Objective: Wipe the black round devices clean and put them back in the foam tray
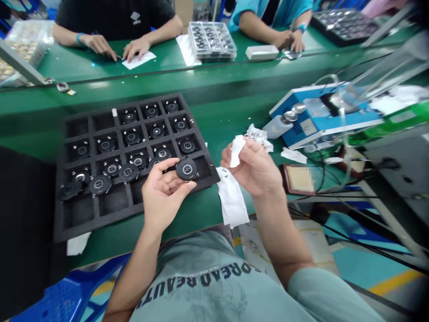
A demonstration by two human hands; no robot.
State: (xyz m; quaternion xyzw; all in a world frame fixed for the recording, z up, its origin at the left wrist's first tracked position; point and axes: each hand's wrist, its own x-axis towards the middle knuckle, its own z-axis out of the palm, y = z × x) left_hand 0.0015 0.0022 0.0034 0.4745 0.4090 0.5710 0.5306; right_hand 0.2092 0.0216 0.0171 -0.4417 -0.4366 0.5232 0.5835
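Between the thumb and fingers of my left hand (164, 192) is a round black watch case (187, 169), its sensor side facing up. My right hand (258, 167) pinches a piece of white tissue (237, 150), a little to the right of the watch case. Beneath and left of my left hand lies a black foam tray (117, 210) with square compartments, many holding similar watch cases. Several cases, such as one watch case (100, 184), rest across the dividers near the tray's front. A strip of white tissue (233, 201) with dark specks lies below my right hand.
A white pump bottle (279, 125) leans by a blue machine (321, 114) at right. Crumpled tissue (259, 135) lies beside it. Cables (321, 179) run near a brown-framed pad (300, 179). Across the green bench, two people work near a clear parts box (212, 42).
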